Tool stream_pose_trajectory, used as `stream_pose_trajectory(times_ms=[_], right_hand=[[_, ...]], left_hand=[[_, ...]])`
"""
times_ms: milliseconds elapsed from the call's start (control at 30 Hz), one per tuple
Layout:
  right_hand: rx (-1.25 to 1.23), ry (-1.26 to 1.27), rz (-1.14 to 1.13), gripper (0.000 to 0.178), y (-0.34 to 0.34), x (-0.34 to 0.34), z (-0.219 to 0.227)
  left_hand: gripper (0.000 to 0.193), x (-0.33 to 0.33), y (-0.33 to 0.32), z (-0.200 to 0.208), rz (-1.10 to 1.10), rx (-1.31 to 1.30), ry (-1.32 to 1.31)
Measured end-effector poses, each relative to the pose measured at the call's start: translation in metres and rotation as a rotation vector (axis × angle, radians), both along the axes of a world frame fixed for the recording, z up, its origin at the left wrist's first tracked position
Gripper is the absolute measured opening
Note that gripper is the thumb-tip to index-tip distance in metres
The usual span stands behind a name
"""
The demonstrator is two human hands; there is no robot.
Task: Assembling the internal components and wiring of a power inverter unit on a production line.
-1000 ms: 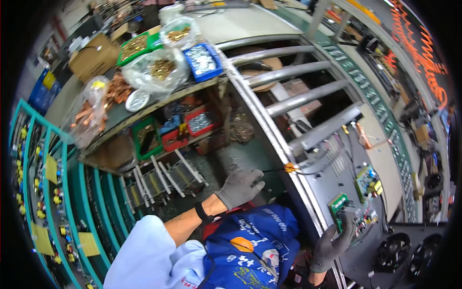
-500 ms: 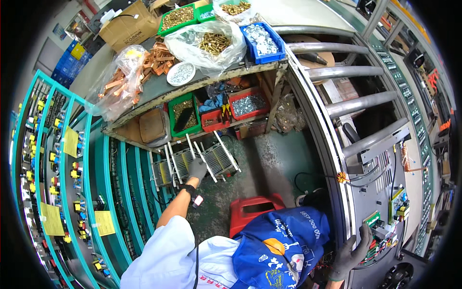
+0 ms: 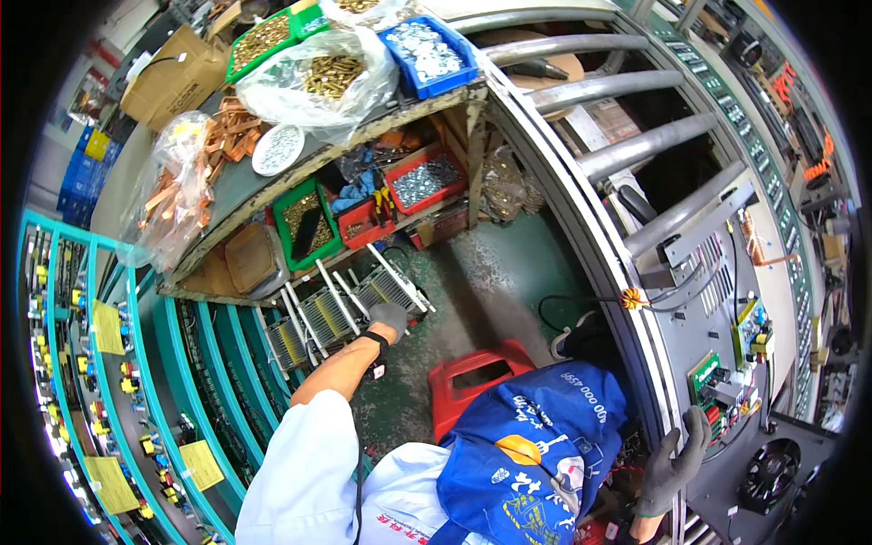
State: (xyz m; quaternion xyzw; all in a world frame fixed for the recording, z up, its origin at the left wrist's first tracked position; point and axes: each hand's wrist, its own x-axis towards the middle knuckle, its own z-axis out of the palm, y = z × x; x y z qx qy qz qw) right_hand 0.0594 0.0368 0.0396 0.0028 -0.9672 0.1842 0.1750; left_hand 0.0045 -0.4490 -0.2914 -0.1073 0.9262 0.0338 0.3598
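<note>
Grip closure of my left hand (image 3: pixel 389 317) could not be determined; it was at the near end of the rightmost finned unit (image 3: pixel 385 288), left of the red container (image 3: pixel 449 402). My empty right hand (image 3: pixel 674 466), thumb spread, was at the grey panel's (image 3: pixel 690 336) left edge.

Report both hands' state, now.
Left hand: at the finned heatsink; fingers mostly hidden, grip cannot be told.
Right hand: open, nothing visibly held, near the green circuit board.

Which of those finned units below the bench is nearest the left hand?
The rightmost finned unit: the left hand overlaps its near edge in this view, while the other finned units sit farther left.
</note>
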Motion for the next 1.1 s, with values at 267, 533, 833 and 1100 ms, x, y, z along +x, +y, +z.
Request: stream_pose_trajectory(times_ms=[267,533,833,1100], right_hand=[[-0.046,-0.015,-0.063,0.045,0.019,0.016,0.001],[-0.061,-0.035,-0.158,0.039,0.04,0.039,-0.014],[-0.141,0.003,-0.258,0.041,0.059,0.062,-0.018],[-0.339,0.056,-0.076,0.035,0.026,0.029,-0.011]], left_hand=[[0.024,0.0,-0.007,-0.022,-0.274,-0.077,0.026],[0.045,-0.013,-0.001,-0.016,-0.252,-0.031,-0.019],[0.05,-0.035,0.013,0.016,-0.06,0.139,0.108],[0.034,-0.023,0.027,0.093,0.143,0.475,0.253]])
